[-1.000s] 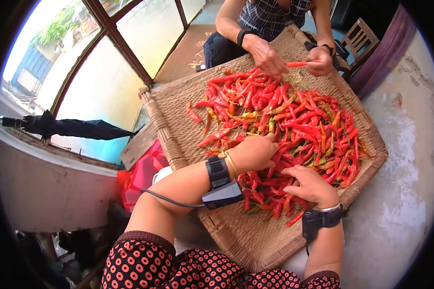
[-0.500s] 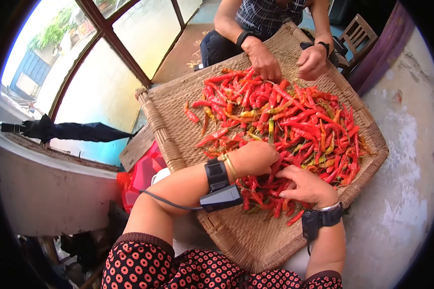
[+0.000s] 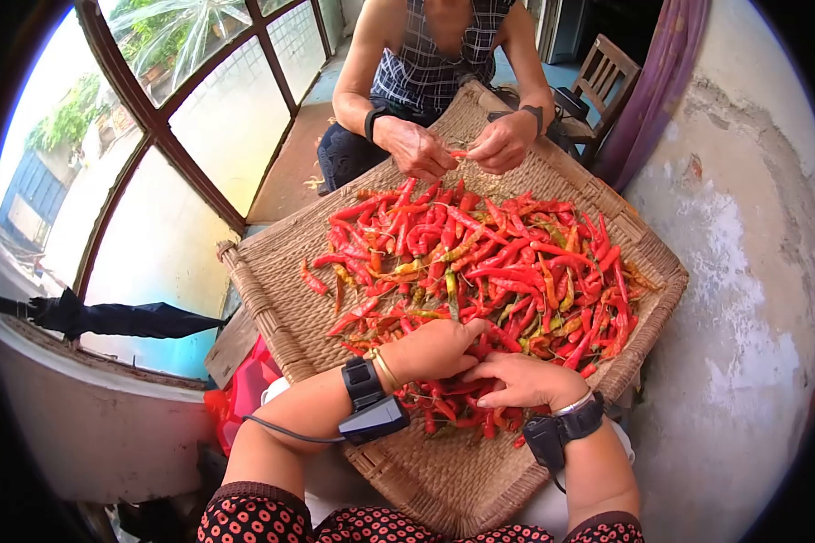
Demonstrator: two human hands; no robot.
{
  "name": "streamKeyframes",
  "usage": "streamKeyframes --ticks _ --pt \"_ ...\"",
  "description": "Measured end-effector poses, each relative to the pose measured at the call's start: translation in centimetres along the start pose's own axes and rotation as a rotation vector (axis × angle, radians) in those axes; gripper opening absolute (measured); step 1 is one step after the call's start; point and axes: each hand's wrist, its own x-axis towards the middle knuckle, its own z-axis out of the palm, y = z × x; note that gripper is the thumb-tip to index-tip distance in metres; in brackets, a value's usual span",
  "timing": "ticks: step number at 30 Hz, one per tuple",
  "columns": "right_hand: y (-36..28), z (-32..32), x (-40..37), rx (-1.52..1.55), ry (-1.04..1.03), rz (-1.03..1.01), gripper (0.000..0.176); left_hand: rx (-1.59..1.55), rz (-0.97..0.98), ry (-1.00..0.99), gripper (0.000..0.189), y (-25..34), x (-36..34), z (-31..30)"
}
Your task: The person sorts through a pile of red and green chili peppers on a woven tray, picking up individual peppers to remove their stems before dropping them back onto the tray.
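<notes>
A heap of red chili peppers [image 3: 525, 262], some yellowish or green, lies on a woven tray [image 3: 290, 290] with a thick rim. My left hand [image 3: 433, 349] is at the near side of the heap, back upward, its fingers bent down and mostly hidden. Close to its right, my right hand [image 3: 527, 380] rests over the peppers with its fingers partly spread, touching the heap. The fingertips of both hands nearly meet, and I cannot make out a pepper between them.
Across the tray sits a person [image 3: 444, 63] holding a small red pepper in both hands. A folded dark umbrella [image 3: 145, 320] lies at the left by the windows. A wooden chair [image 3: 599, 86] stands behind, and a rough wall [image 3: 724, 271] is on the right.
The view has tilted up and shifted, so the tray appears lower and further left. The other person's hands have risen from the heap and come together around a pepper. My hands remain at the near peppers.
</notes>
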Motion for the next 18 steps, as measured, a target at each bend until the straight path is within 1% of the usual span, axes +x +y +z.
streamKeyframes --ticks 4,6,7,9,11,13,14,15,17,18 --pt "0.7 0.3 0.4 0.048 -0.022 -0.02 0.042 -0.025 0.075 -0.076 0.034 0.0 0.1 0.0" --pt "1.0 0.5 0.4 -0.059 0.019 -0.051 0.042 0.001 0.155 -0.159 0.035 -0.7 0.4 0.3" --pt "1.0 0.5 0.2 -0.054 0.02 -0.043 0.042 -0.004 0.161 -0.165 0.035 -0.8 0.3 0.3" --pt "0.7 0.3 0.2 -0.065 -0.028 0.054 0.045 -0.019 0.115 -0.176 0.028 -0.4 0.2 -0.4" --pt "1.2 0.5 0.2 -0.075 -0.025 0.087 0.044 -0.03 0.122 -0.175 0.028 -0.8 0.2 -0.4" --pt "2.3 1.3 0.1 -0.209 0.112 -0.015 0.042 -0.002 0.128 -0.151 0.028 -0.7 0.2 -0.3" --pt "2.1 1.2 0.1 -0.188 0.106 -0.005 0.04 -0.023 0.146 -0.077 0.028 -0.7 0.1 -0.1" --pt "1.8 1.0 0.1 -0.182 0.104 0.003 0.04 -0.031 0.149 -0.083 0.028 -0.8 0.1 -0.1" --pt "1.2 0.7 0.0 -0.087 0.043 0.095 0.04 -0.12 0.096 0.012 0.027 -0.9 0.1 -0.2" --pt "1.3 0.9 0.0 -0.087 0.087 0.1 0.036 -0.2 0.065 0.041 0.022 -0.8 0.0 -0.4"
